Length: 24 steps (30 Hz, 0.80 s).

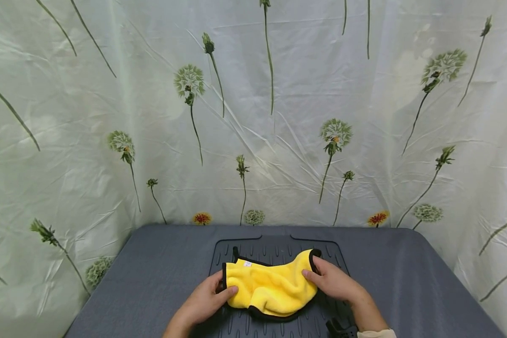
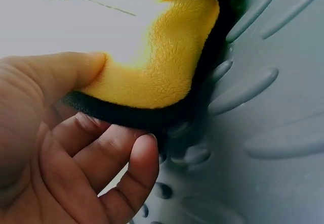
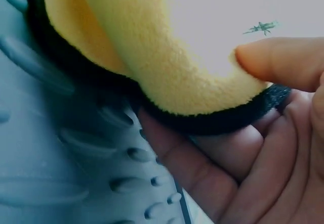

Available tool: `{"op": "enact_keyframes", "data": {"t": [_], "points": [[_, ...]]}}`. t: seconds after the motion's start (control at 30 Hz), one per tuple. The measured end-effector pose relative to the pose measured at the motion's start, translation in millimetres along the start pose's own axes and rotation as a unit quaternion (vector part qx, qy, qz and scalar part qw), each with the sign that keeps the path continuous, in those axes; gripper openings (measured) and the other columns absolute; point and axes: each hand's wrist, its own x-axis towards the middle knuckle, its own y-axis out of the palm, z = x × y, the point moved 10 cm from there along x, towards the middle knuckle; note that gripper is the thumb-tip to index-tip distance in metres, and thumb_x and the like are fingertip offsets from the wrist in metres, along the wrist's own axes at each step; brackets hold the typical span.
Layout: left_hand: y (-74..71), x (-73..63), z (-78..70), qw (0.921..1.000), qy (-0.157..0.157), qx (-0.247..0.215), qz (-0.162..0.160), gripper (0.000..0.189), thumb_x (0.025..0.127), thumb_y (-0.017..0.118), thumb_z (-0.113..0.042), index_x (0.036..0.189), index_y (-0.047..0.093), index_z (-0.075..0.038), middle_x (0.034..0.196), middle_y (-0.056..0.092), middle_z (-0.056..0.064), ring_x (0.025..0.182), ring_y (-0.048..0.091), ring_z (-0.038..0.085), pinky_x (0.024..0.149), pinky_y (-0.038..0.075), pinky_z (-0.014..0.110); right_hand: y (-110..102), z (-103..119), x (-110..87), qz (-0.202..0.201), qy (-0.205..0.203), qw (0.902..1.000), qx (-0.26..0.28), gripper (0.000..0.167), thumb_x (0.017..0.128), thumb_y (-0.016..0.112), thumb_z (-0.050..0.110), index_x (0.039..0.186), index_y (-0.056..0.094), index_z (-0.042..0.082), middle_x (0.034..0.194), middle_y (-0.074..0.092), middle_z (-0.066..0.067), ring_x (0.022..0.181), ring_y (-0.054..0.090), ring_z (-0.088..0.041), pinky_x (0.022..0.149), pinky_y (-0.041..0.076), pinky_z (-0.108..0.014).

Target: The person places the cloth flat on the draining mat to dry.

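A fluffy yellow cloth [image 1: 274,286] with black edging is held between both hands, over a dark ridged mat [image 1: 232,324]. My left hand [image 1: 204,298] pinches its left edge, thumb on the yellow face and fingers behind. On the other side, my right hand [image 1: 334,279] pinches the right edge in the same way. Between them the cloth sags in soft folds, and a small white label [image 1: 248,264] shows near its upper left. The left wrist view shows the thumb pressing on the yellow cloth [image 2: 167,57] just inside the black border.
The mat lies on a grey-covered table [image 1: 160,263]. Behind and around the table hangs a pale curtain [image 1: 291,164] printed with dandelions. A black device [image 1: 341,328] is at the right wrist, by a light sleeve [image 1: 376,334].
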Motion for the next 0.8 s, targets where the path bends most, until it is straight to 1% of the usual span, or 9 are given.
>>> {"op": "enact_keyframes", "data": {"t": [0.1,0.2,0.37,0.47,0.53,0.63,0.73,0.8], "points": [[-3.2,-0.4,2.9,0.9999,-0.011,0.006,-0.002,0.067,0.097,0.069,-0.044,0.143,0.051,0.002,0.108,0.071,0.005,0.087,0.063,0.016,0.070,0.053,0.033,-3.1,-4.8,-2.2,-0.002,0.018,0.9998,0.000,0.039,0.107,0.055,0.030,0.130,0.052,-0.001,0.126,0.065,-0.015,0.110,0.061,-0.021,0.085,0.050,-0.027],[-7.6,-1.7,6.7,0.9994,-0.027,0.017,-0.010,0.065,0.096,0.069,-0.045,0.141,0.052,0.000,0.093,0.068,0.002,0.076,0.058,0.016,0.062,0.048,0.031,-5.7,-7.4,-3.8,-0.001,0.025,0.9996,-0.010,0.039,0.107,0.055,0.031,0.129,0.053,-0.001,0.124,0.064,-0.013,0.108,0.060,-0.018,0.085,0.049,-0.029],[-12.3,-4.2,10.7,0.9987,-0.043,0.022,-0.013,0.056,0.097,0.070,-0.042,0.133,0.056,-0.002,0.078,0.061,0.002,0.064,0.053,0.016,0.056,0.045,0.031,-5.8,-5.4,-4.0,0.008,0.011,0.9998,-0.018,0.033,0.108,0.054,0.031,0.123,0.054,0.001,0.110,0.063,-0.008,0.097,0.058,-0.015,0.080,0.045,-0.023],[-13.4,-5.6,13.2,0.9983,-0.054,0.022,-0.009,0.053,0.097,0.070,-0.041,0.132,0.056,-0.004,0.072,0.057,0.001,0.058,0.051,0.015,0.054,0.044,0.031,-5.9,-4.9,-3.7,0.008,0.011,0.9996,-0.026,0.033,0.108,0.053,0.032,0.122,0.054,0.002,0.108,0.062,-0.008,0.098,0.058,-0.017,0.081,0.044,-0.025],[-14.0,-6.2,15.2,0.9979,-0.060,0.020,-0.006,0.054,0.097,0.071,-0.040,0.134,0.055,-0.004,0.070,0.056,0.001,0.056,0.050,0.015,0.053,0.044,0.030,-7.1,-6.4,-4.3,0.003,0.019,0.9994,-0.030,0.037,0.108,0.053,0.033,0.126,0.053,0.001,0.115,0.063,-0.013,0.103,0.058,-0.020,0.085,0.046,-0.030],[-14.1,-6.5,17.3,0.9978,-0.065,0.013,0.000,0.055,0.097,0.071,-0.038,0.136,0.054,-0.003,0.069,0.055,0.000,0.055,0.049,0.014,0.053,0.043,0.030,-9.9,-10.4,-6.1,-0.006,0.042,0.9988,-0.027,0.047,0.107,0.053,0.034,0.137,0.049,-0.002,0.129,0.061,-0.020,0.110,0.058,-0.024,0.092,0.049,-0.041],[-13.2,-6.7,17.3,0.9981,-0.061,0.006,0.010,0.058,0.097,0.071,-0.036,0.139,0.053,0.000,0.067,0.054,-0.001,0.052,0.047,0.013,0.052,0.042,0.029,-12.5,-15.6,-6.8,-0.015,0.065,0.9975,-0.021,0.054,0.107,0.054,0.034,0.143,0.045,-0.005,0.133,0.060,-0.022,0.110,0.059,-0.024,0.096,0.048,-0.048],[-12.7,-6.9,17.3,0.9982,-0.057,0.002,0.018,0.059,0.097,0.071,-0.036,0.140,0.052,0.001,0.066,0.055,-0.001,0.051,0.046,0.013,0.051,0.042,0.029,-13.9,-18.6,-6.5,-0.023,0.079,0.9963,-0.024,0.056,0.107,0.054,0.033,0.146,0.043,-0.005,0.134,0.060,-0.023,0.109,0.061,-0.025,0.097,0.048,-0.051]]}}
